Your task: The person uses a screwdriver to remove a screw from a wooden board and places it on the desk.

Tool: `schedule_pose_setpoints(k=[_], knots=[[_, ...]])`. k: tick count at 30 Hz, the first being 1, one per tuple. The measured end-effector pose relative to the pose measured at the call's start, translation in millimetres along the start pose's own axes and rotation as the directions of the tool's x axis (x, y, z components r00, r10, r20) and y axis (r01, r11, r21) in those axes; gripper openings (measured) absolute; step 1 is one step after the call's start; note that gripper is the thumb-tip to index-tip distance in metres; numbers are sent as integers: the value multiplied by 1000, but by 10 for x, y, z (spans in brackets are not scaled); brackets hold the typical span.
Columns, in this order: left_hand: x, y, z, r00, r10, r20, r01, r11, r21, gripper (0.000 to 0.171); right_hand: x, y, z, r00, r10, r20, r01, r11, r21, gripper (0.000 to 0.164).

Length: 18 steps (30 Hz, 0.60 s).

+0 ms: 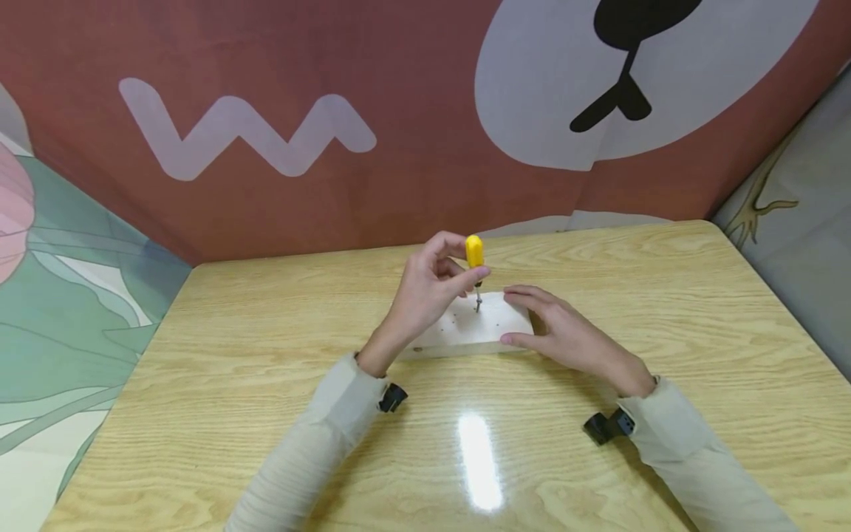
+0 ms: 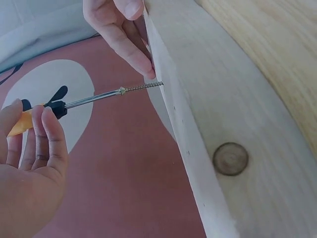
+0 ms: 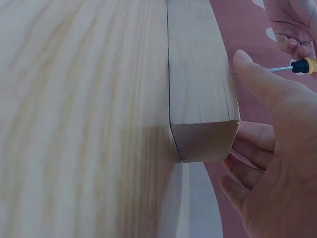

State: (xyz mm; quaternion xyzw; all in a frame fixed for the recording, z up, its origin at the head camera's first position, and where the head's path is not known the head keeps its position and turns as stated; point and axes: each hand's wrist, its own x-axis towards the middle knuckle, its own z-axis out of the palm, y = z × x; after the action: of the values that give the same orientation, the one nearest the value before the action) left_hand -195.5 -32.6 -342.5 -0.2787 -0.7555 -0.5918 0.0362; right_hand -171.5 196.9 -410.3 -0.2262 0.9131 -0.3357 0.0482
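A pale wooden block [image 1: 501,314] lies on the table, with several small dark holes in its top. My left hand [image 1: 428,284] holds a screwdriver by its yellow handle [image 1: 474,251], upright over the block. At the screwdriver's tip is a long threaded screw [image 2: 143,87]; its point meets the block's top and most of its thread shows. My right hand [image 1: 565,329] grips the block's right end, fingers along the far side and thumb near the front edge. In the right wrist view that thumb [image 3: 260,79] hides part of the screw.
The wood-grain table [image 1: 266,414] extends around the block. Behind it hangs a red-brown printed cloth [image 1: 399,192], with more printed cloth at both sides. A dark round knot [image 2: 231,158] marks the block's front face. Small black cameras [image 1: 392,397] sit at both wrists.
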Motion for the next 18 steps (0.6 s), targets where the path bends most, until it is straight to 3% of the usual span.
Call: schedule_pose_setpoints(k=[18], knots=[[9,10,-18,999,36,-12,-36,999,14,30,-2,-6,-21,1000,-3,-6,3,1000,-13,76]])
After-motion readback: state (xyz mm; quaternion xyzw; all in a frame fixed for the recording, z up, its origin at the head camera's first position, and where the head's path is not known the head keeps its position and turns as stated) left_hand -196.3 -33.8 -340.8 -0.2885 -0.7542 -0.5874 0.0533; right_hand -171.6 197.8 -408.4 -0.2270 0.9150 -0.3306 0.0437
